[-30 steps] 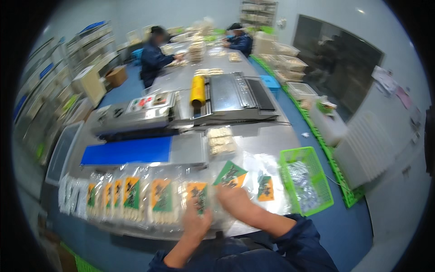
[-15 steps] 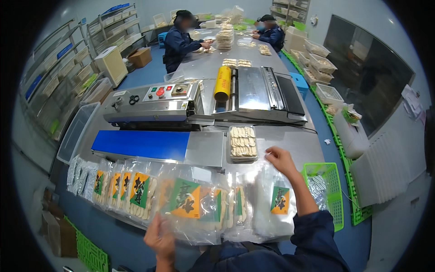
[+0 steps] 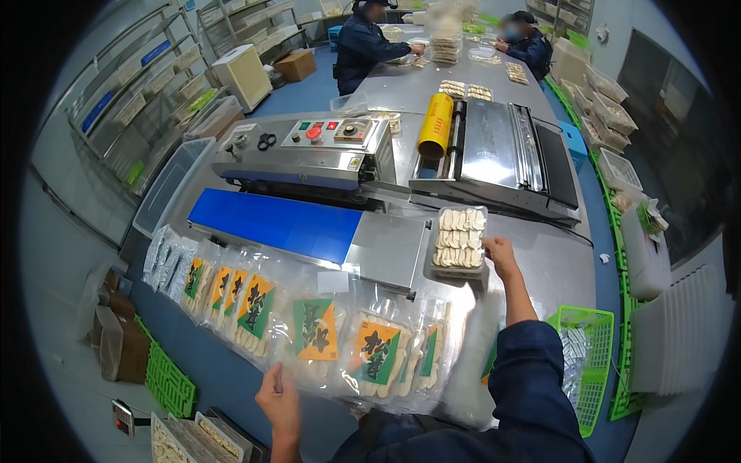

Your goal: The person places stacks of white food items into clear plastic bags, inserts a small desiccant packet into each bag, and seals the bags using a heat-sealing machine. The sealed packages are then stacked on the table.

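My left hand [image 3: 279,399] pinches the lower left corner of a clear plastic bag [image 3: 315,339] with an orange and green label. No slices show inside that bag. My right hand [image 3: 502,256] reaches forward, its fingers closed at the right rim of a clear tray [image 3: 455,270]. Rows of pale mushroom slices [image 3: 461,226] fill this tray. Right of the held bag lies a filled bag of slices [image 3: 378,349], with more beside it; several others [image 3: 255,309] overlap to its left. My right sleeve partly covers a stack of clear bags [image 3: 472,363].
Behind the bags stands a sealing machine [image 3: 309,150] with a blue conveyor belt [image 3: 274,224]. A film wrapper [image 3: 494,150] with a yellow roll [image 3: 436,126] is beside it. A green basket [image 3: 590,378] of silvery packets stands at right. Two people work at the table's far end.
My view has turned left. The held bag has shifted left over the table, uncovering a filled bag. My right hand has come from beside the tray to its right rim.
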Action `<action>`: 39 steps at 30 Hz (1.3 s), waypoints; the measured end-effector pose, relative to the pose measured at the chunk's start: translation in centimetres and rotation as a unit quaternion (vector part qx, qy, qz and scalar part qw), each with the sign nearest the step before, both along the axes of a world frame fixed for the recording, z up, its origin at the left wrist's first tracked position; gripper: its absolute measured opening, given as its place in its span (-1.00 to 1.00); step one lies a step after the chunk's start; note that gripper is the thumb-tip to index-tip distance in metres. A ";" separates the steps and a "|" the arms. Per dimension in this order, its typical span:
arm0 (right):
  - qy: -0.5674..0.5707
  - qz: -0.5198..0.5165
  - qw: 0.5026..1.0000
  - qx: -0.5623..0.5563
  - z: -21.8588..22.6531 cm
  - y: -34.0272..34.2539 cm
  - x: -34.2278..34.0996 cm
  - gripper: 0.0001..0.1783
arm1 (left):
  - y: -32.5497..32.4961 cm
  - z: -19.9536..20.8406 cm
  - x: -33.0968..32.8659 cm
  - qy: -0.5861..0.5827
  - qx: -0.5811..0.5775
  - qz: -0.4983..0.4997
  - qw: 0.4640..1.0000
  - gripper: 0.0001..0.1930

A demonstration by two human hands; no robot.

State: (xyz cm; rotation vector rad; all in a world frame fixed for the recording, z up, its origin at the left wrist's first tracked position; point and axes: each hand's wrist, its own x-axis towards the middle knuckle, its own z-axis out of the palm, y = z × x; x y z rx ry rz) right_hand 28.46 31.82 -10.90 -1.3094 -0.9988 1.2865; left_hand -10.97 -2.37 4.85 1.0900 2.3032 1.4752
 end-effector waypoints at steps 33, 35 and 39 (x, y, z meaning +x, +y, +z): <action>0.128 0.001 0.992 -0.005 15.0 -38.1 -20.4 -0.80 | -6.0 -1.8 -3.1 0.086 0.239 -0.351 0.901 -0.73; 0.118 0.045 0.992 0.008 15.0 -38.1 -19.2 -0.85 | -5.6 -1.4 -4.2 -0.105 0.159 -0.416 0.889 -0.69; 0.090 0.203 0.973 -0.057 17.5 -42.0 -16.9 -0.89 | -7.8 -1.8 -6.9 -0.391 0.035 -0.471 0.790 -0.53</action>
